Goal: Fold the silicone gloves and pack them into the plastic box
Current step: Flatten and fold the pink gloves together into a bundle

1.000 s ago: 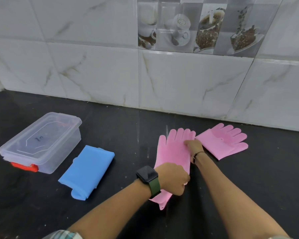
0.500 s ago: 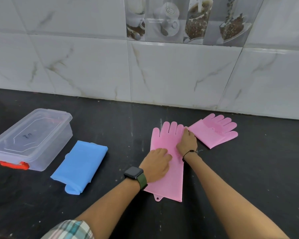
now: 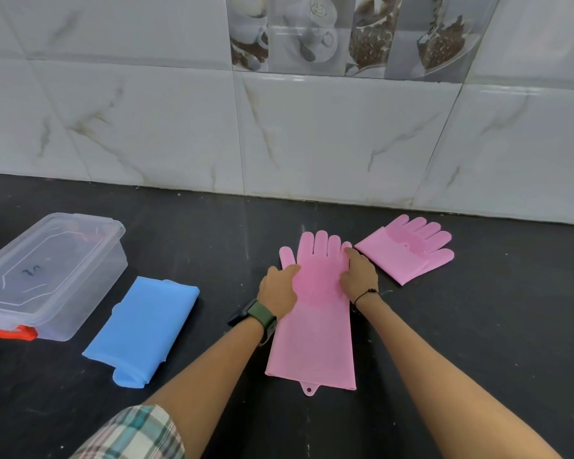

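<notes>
A long pink silicone glove [image 3: 314,339] lies flat on the black counter, fingers toward the wall, cuff toward me. My left hand [image 3: 278,290] rests on its left edge by the thumb, fingers spread flat. My right hand [image 3: 358,275] presses on its right edge near the little finger. A second pink glove [image 3: 408,251], folded short, lies just to the right, near the wall. A folded blue glove [image 3: 146,329] lies to the left. The clear plastic box [image 3: 52,273] with its lid on and a red clasp stands at the far left.
A white marble-tiled wall [image 3: 312,134] closes off the back of the black counter [image 3: 494,326]. A green-strapped watch [image 3: 260,319] is on my left wrist.
The pink glove, bunched under my left fist a second ago, now lies spread out flat. My left hand has opened and slid up to the glove's palm. The view has tilted down.
</notes>
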Demonstrator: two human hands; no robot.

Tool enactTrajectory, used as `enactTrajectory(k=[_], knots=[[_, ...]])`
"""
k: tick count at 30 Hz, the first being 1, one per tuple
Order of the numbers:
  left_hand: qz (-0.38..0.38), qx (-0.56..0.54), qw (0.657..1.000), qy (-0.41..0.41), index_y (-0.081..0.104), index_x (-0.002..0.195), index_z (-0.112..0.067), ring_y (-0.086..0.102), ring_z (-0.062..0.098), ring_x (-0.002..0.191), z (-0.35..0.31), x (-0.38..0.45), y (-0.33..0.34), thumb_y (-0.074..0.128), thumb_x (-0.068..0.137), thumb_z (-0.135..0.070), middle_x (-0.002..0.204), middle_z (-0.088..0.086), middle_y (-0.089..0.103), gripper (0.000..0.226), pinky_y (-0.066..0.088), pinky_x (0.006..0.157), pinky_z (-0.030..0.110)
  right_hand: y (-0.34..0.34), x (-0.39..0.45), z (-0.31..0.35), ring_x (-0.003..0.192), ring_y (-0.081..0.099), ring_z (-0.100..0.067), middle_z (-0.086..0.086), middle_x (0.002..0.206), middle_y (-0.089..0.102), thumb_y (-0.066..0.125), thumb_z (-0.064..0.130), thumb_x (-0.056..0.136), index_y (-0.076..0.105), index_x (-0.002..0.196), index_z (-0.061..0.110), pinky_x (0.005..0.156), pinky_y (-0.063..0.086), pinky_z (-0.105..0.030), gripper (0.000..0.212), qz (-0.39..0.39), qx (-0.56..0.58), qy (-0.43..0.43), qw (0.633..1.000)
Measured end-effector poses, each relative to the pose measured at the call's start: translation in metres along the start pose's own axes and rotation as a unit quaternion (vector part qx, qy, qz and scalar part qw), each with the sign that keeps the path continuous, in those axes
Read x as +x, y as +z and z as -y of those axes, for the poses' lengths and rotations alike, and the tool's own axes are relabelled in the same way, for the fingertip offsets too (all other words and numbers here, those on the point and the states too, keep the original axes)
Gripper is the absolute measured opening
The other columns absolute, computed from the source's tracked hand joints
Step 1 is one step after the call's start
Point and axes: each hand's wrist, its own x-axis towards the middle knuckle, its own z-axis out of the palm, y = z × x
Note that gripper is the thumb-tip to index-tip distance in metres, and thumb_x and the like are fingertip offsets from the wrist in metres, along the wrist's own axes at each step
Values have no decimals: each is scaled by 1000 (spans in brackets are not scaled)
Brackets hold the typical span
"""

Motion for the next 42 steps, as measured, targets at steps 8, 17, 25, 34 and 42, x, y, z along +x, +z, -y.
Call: enactTrajectory(k=[8, 17, 25, 34, 42], knots=[[-39, 44, 998, -11, 51, 124, -8, 37, 23, 83, 14, -17, 1, 38, 87, 4, 101, 10, 40, 41, 46, 80, 34, 12, -4, 11, 109, 50, -34, -20, 123, 49, 42, -2, 85, 32, 142, 9, 90, 43, -36, 59, 22, -44, -8, 999], [-70, 203, 973, 88, 11, 150, -5, 7, 24, 149, 3, -9, 23, 23, 100, -18, 160, 11, 9, 54, 10, 123, 37, 31, -32, 20, 146, 10, -24, -11, 157, 14, 24, 25, 99, 22, 145, 4, 118, 10, -41, 50, 43, -226, -173, 958], [-16, 225, 971, 77, 3, 151, -6, -3, 22, 150, 6, -12, 32, 18, 103, -25, 161, 10, -1, 54, -1, 123, 33, 33, -35, 8, 147, 0, -20, -10, 159, 3, 17, 33, 101, 6, 149, 6, 119, -2, -33, 56, 123, -187, -153, 962], [-65, 163, 969, 172, 54, 112, -2, 47, 27, 112, -46, 19, 9, 39, 87, -2, 121, 13, 53, 30, 35, 99, 31, -35, -17, -21, 107, 51, -34, -19, 114, 59, 45, 13, 93, 52, 121, 1, 95, 38, -39, 32, -90, -91, -77, 989], [-8, 89, 974, 207, 55, 125, 0, 51, 28, 119, -121, 74, 19, 40, 92, -6, 131, 15, 54, 36, 39, 104, 34, -101, 15, -90, 103, 54, -36, -23, 114, 56, 45, 11, 89, 55, 106, -2, 87, 42, -35, 24, -113, -69, 175, 976]])
